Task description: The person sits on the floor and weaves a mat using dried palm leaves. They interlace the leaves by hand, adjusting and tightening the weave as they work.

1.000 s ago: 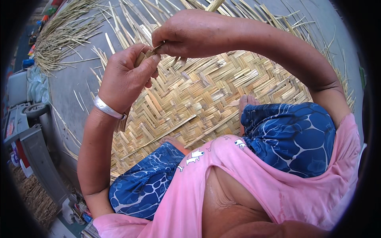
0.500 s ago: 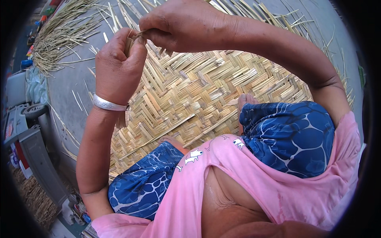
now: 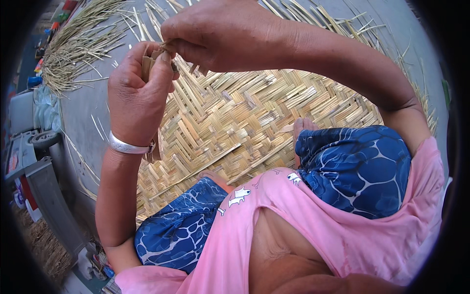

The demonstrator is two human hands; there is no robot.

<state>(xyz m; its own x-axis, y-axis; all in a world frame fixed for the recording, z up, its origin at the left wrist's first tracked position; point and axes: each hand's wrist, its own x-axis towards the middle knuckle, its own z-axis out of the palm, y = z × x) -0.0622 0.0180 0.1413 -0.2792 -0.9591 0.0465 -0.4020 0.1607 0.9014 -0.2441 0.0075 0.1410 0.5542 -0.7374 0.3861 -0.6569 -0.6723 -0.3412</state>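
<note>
Both my hands meet above the far left part of a woven reed mat. My left hand, with a silver bangle on its wrist, is closed around a flat, tan reed strip. The thumb presses on the strip near its upper end. My right hand pinches the same strip right beside the left thumb, its fingers curled. Short ends of the strip show below the right hand and by the left wrist. The exact fold between the fingertips is too small to make out.
Loose reed strips stick out past the mat's far edge onto the grey floor. A heap of thin reeds lies at the far left. At the left stands a grey wheeled object. My bent legs in blue patterned cloth rest at the near edge.
Both hands have shifted slightly left and toward me, still together on the strip. More of the strip's flat face shows inside my left hand. The mat has not moved.
</note>
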